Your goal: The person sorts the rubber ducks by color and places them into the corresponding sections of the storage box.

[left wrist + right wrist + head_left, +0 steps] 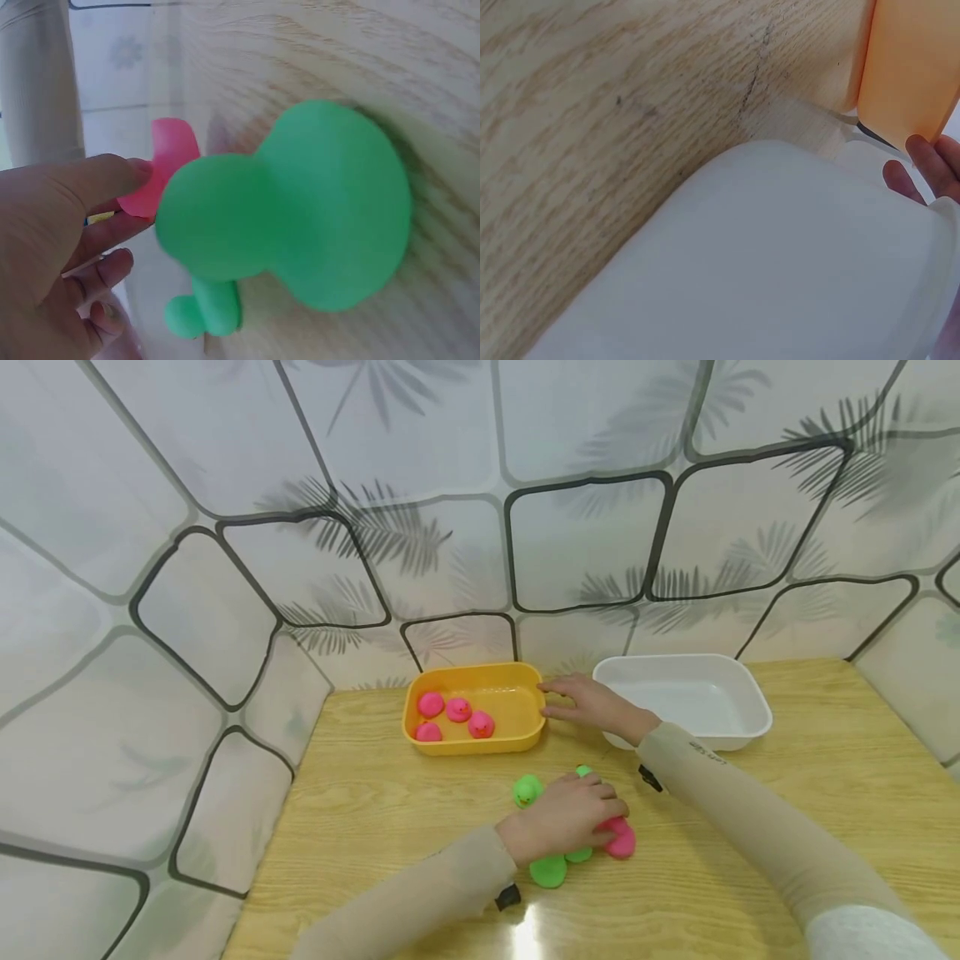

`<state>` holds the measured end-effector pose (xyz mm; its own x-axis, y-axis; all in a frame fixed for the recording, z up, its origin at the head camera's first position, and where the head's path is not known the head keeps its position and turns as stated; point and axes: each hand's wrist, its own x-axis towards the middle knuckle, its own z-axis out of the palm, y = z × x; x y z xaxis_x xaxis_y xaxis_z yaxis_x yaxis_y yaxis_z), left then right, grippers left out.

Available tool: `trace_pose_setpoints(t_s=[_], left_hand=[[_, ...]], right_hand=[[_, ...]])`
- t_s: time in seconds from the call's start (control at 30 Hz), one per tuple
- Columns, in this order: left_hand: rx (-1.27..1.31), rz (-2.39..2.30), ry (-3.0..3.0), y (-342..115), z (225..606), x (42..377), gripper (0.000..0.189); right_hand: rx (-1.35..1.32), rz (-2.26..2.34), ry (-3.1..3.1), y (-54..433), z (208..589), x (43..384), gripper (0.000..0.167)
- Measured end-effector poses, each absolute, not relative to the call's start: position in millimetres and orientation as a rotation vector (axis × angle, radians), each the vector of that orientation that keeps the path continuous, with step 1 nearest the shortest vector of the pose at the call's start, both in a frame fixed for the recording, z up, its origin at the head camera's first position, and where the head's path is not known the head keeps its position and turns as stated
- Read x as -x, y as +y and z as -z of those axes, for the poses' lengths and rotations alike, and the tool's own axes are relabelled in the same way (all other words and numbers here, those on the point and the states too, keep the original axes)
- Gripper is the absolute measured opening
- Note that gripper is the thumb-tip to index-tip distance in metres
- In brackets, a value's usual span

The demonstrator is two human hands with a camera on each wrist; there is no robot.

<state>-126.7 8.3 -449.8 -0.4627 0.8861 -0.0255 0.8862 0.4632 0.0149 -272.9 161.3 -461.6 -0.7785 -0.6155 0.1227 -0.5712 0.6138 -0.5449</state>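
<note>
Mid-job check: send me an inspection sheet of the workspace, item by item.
Surface: wood-grain table, bright glare patch near the person.
Job's things: four pink ducks in the yellow tray; green ducks on the table; white tray at right.
Clutter: nothing seen.
Hands: left hand pinches another pink duck; right hand at the yellow tray's right rim.
Cables: nothing seen.
Surroundings: leaf-patterned walls.
</note>
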Motion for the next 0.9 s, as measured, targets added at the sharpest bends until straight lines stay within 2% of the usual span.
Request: trace_pose_setpoints(t_s=[0.3, 0.53, 0.9], left_hand=[[-1.691, -0.099, 2.662, -1, 430, 131, 0.031], [-1.709, -0.18, 2.702, -25, 418, 138, 0.029], [-1.466, -0.386, 2.872, -85, 405, 166, 0.029]], right_hand=[[1.001, 0.881, 2.761, 162, 461, 271, 0.059], [1.048, 0.873, 2.774, 162, 464, 274, 0.057], [1.07, 0.862, 2.783, 160, 462, 274, 0.054]])
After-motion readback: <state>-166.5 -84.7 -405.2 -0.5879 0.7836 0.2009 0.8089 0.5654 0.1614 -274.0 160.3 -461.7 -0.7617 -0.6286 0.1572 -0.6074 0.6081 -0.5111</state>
